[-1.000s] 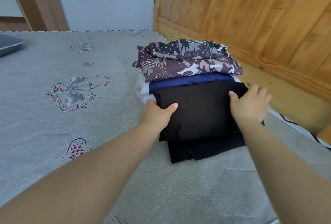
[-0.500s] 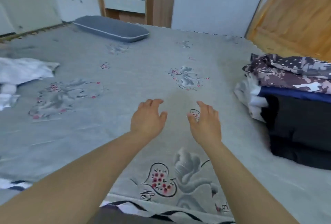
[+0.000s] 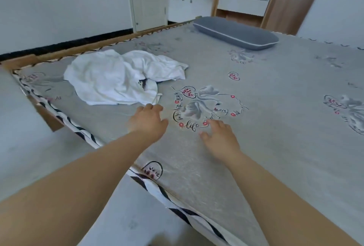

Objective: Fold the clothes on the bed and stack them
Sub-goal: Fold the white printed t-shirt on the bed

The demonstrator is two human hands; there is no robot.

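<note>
A crumpled white garment is seen lying unfolded on the grey printed bed, close to the bed's left edge and well short of the grey pillow at the far end. Its bulk is spread roughly across the view, left to right, with a loose lower hem trailing towards the person. The left hand is held just beyond that hem, the garment lying ahead of it and slightly to the left; its fingers are released and loosely spread, grasping nothing, and contact with the cloth cannot be made out. The right hand is held farther off, over the floral print, its fingers likewise relaxed and empty. The left hand is judged the nearer for the pickup, with the right expected to cross leftward. No folded stack is in view.
</note>
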